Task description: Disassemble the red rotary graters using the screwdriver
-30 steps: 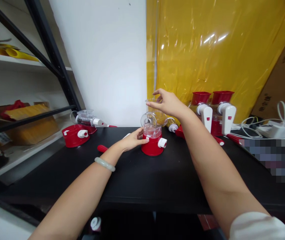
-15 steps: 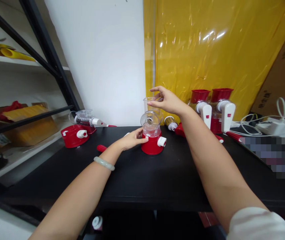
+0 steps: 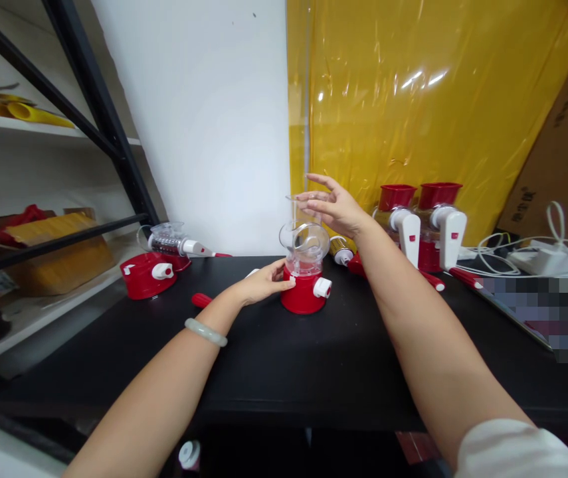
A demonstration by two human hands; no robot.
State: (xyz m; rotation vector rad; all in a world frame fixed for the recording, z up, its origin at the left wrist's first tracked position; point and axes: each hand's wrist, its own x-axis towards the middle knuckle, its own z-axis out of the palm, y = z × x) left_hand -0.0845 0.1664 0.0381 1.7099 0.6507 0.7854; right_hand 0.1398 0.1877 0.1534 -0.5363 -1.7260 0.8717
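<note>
On the black table stands a rotary drum grater's red base with a white knob at its right front. My left hand is closed around the left side of this base, thumb in front. The clear grater body sits upright on top, its round opening facing me. At the body's top rim, my right hand grips with thumb and fingers, the index finger lifted. Part of the rim is hidden by its fingers. A metal grater drum lies behind, to the right, partly behind my right forearm.
Two assembled graters with white crank arms stand at the right, near a tablet and white cables. Another red base and a grater with a drum are at the left. A red handle lies near my left wrist.
The clear body has turned slightly on the red base, so its round opening faces me more fully. My right hand has turned with its fingers more stretched; my left hand keeps its hold.
</note>
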